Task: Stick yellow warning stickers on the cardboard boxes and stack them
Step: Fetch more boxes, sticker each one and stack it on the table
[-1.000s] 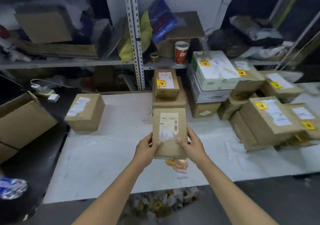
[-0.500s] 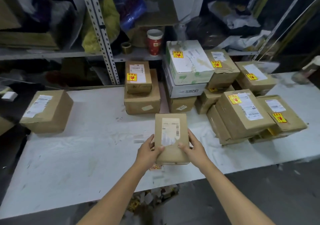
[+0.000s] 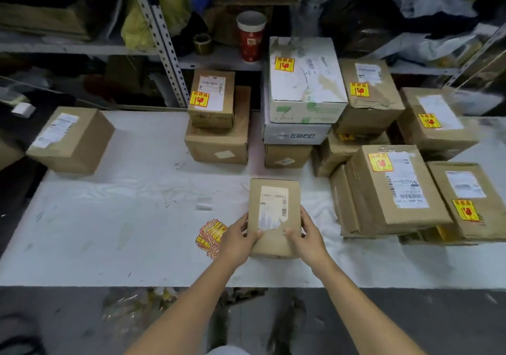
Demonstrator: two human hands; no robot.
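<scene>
Box (image 3: 273,218), small brown cardboard, centre-front over the white table (image 3: 109,231), shipping label up, no yellow sticker on it yet; left hand (image 3: 235,241) and right hand (image 3: 306,241) grip its near end from either side, thumbs pressed on the top face, other fingers curled round the side edges; cannot tell if it rests on the table or hangs just above. Two-sided grip likely squares it flat, top face exposed for sticking. Sticker pile (image 3: 210,235), yellow and red, lies on the table just left of the left hand, partly hidden by it; within easy reach. Stickered boxes (image 3: 383,185) heaped at right and back, done; two-box stack (image 3: 219,146) behind has its top one tagged. Plain box (image 3: 71,141) far left, well apart, no sticker visible; probably waiting its turn.
</scene>
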